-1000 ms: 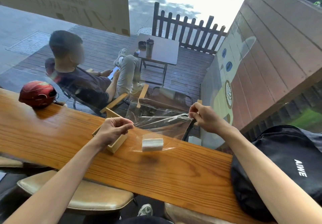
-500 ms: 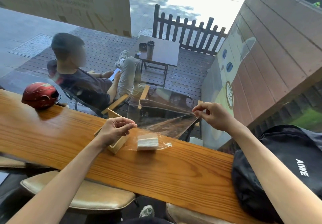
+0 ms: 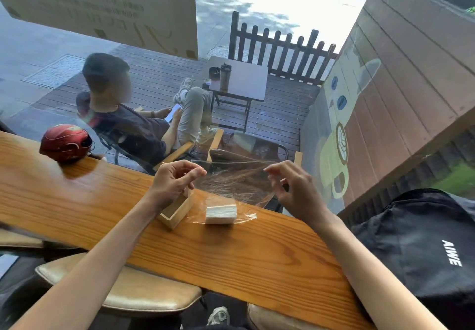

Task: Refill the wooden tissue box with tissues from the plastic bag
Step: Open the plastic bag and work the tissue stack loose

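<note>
A clear plastic bag [image 3: 231, 183] stands up from the wooden counter [image 3: 231, 255], its mouth stretched between my hands. A small white stack of tissues [image 3: 221, 211] lies in the bag's bottom on the counter. My left hand [image 3: 174, 183] pinches the bag's left top corner. My right hand [image 3: 290, 188] pinches the right top corner with thumb and fingers. The open light-wood tissue box [image 3: 177, 210] sits just left of the tissues, partly under my left hand.
A red helmet [image 3: 65, 142] rests at the counter's far left edge. A black backpack [image 3: 421, 247] lies on the right. Tan stools [image 3: 144, 288] stand below the counter. Behind the glass a person sits on a deck chair by a small table [image 3: 244, 80].
My right hand has come in leftward and lower, so the bag's mouth is narrower. The bag now stands more upright over the tissues. My left hand has kept its grip near the box.
</note>
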